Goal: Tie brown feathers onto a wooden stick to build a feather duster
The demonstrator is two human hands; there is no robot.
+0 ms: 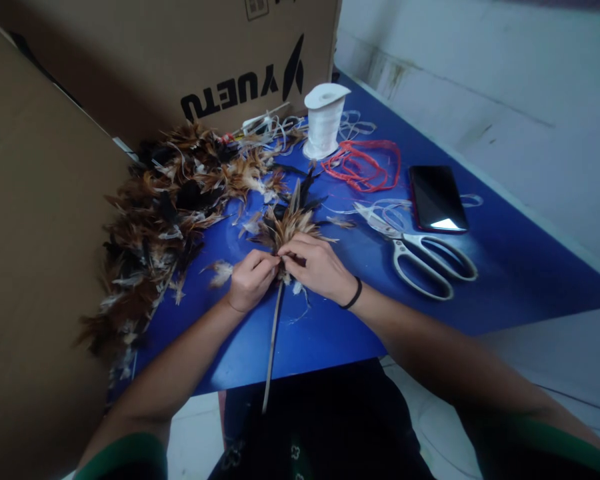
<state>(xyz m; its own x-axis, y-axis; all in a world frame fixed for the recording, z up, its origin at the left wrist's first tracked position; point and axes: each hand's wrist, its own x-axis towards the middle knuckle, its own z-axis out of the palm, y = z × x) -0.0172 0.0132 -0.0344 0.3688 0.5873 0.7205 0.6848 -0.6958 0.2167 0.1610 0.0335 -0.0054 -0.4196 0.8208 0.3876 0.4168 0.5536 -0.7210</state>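
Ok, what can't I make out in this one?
All in the head view:
1. What the fingertips of the left hand and right hand pinch: hidden by the fingers.
2. The upper end of the thin stick: hidden by the hands and feather bundle.
3. The upper print on the carton: cut off by the top edge.
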